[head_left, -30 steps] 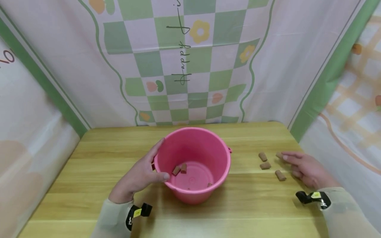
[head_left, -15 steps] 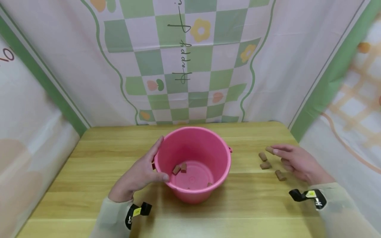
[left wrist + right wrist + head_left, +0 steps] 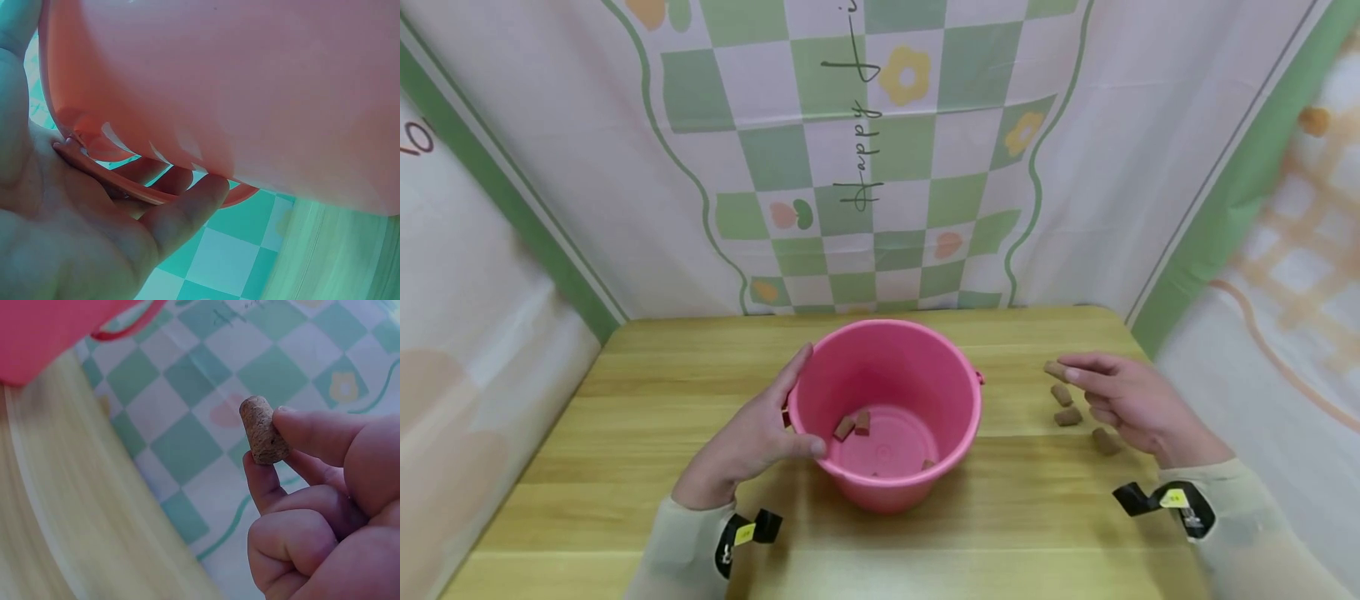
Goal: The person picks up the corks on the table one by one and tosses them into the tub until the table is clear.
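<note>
A pink bucket [image 3: 883, 497] stands mid-table with several brown corks [image 3: 862, 423] on its floor. My left hand [image 3: 756, 442] grips its left rim, thumb over the edge and fingers along the outside; the left wrist view shows those fingers by the bucket's handle [image 3: 119, 181]. Between thumb and fingertips my right hand [image 3: 1131, 404] pinches a cork [image 3: 264, 431], right of the bucket and above the table. Below that hand lie loose corks, one at the back [image 3: 1062, 394], another cork [image 3: 1068, 417] just nearer, and a third cork [image 3: 1105, 442] partly behind the hand.
The wooden table [image 3: 662, 375] ends at a hanging checkered cloth [image 3: 902, 208] behind it. More printed cloth [image 3: 490, 333] hangs along the left side, and a similar cloth [image 3: 1292, 317] on the right. Each wrist wears a black strap.
With the pinched cork, my right hand has lifted off the table and moved left toward the bucket. The left hand and bucket have stayed in place.
</note>
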`<state>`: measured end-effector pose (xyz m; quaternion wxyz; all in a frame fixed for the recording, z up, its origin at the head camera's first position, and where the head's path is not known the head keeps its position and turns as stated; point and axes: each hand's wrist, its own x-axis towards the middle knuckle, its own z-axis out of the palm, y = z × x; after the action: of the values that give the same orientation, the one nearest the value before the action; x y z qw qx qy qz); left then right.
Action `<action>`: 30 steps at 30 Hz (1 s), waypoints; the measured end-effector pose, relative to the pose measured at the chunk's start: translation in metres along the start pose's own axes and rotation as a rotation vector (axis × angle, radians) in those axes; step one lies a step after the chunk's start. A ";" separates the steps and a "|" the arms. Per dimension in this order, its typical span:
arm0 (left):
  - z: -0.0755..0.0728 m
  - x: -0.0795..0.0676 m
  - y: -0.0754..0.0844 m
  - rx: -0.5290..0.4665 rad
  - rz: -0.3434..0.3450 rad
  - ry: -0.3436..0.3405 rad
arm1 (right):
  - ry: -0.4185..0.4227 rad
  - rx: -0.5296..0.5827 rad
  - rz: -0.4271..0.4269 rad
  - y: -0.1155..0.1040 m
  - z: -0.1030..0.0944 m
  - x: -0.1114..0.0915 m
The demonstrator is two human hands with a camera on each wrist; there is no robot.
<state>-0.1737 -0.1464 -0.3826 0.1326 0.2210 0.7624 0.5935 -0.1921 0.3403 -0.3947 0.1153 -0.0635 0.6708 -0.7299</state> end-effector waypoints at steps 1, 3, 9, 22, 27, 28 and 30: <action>0.000 0.000 0.000 0.001 0.005 -0.001 | -0.003 -0.005 -0.003 -0.002 0.003 0.000; 0.000 0.000 0.000 0.003 0.012 -0.002 | -0.011 -0.015 -0.012 -0.005 0.009 0.000; -0.001 0.000 -0.001 0.008 0.022 -0.002 | -0.025 -0.091 -0.026 -0.018 0.027 -0.004; 0.000 -0.002 -0.002 0.025 0.022 0.004 | -0.068 -0.049 -0.097 -0.045 0.075 -0.011; 0.001 -0.002 -0.001 0.031 0.015 0.006 | -0.048 -0.113 -0.110 -0.051 0.087 -0.012; 0.001 -0.002 -0.001 0.027 0.018 0.005 | -0.039 -0.138 -0.111 -0.052 0.089 -0.012; 0.001 -0.003 -0.001 0.027 0.022 0.004 | -0.020 -0.191 -0.115 -0.053 0.093 -0.012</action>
<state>-0.1715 -0.1474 -0.3843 0.1215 0.2299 0.7683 0.5849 -0.1615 0.2575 -0.3324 0.0733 -0.1200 0.7312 -0.6675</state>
